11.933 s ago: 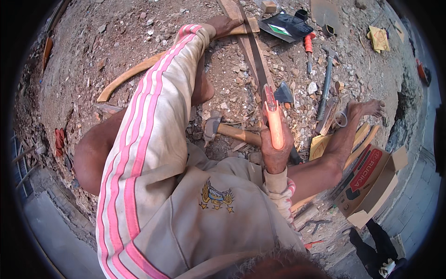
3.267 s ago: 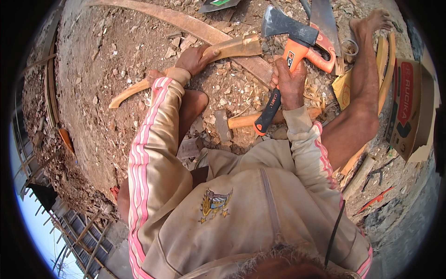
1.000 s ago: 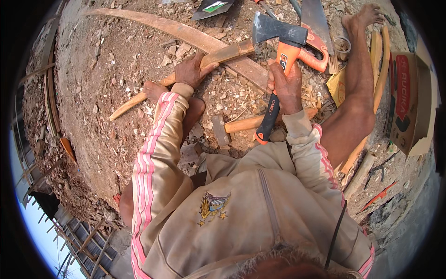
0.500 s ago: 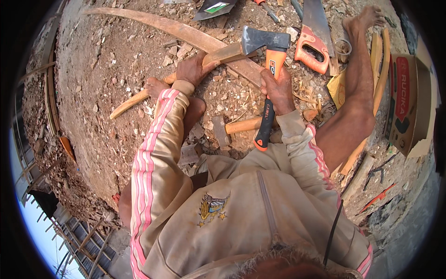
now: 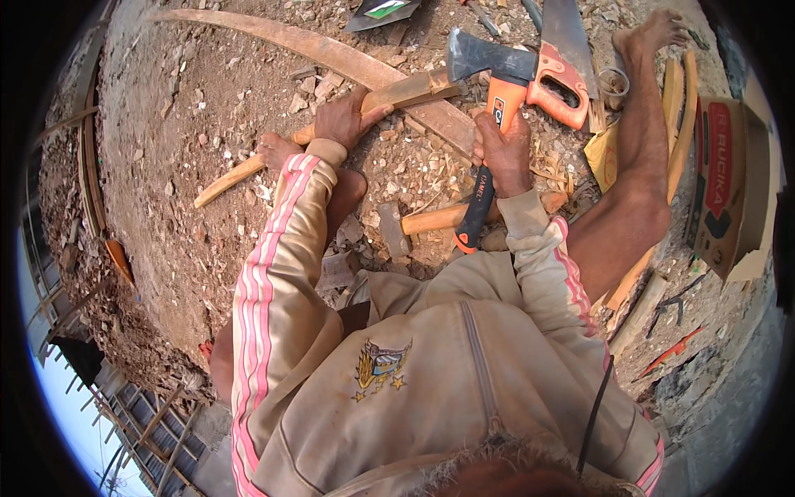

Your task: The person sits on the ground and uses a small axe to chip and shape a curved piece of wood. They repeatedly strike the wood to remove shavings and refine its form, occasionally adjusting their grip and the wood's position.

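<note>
Orange and black, the axe (image 5: 507,98) sat in my right hand (image 5: 503,156), fingers wrapped around its shaft below the head; I judged it top-heavy, easier to steer from there than lower down. My left hand (image 5: 338,123) clasped the curved wooden piece (image 5: 410,89), whose end reached ahead and right of those fingers, beside the axe head; whether they touched, I couldn't tell. The wood seemed stiff, fairly light, best gripped well back from the blade.
</note>
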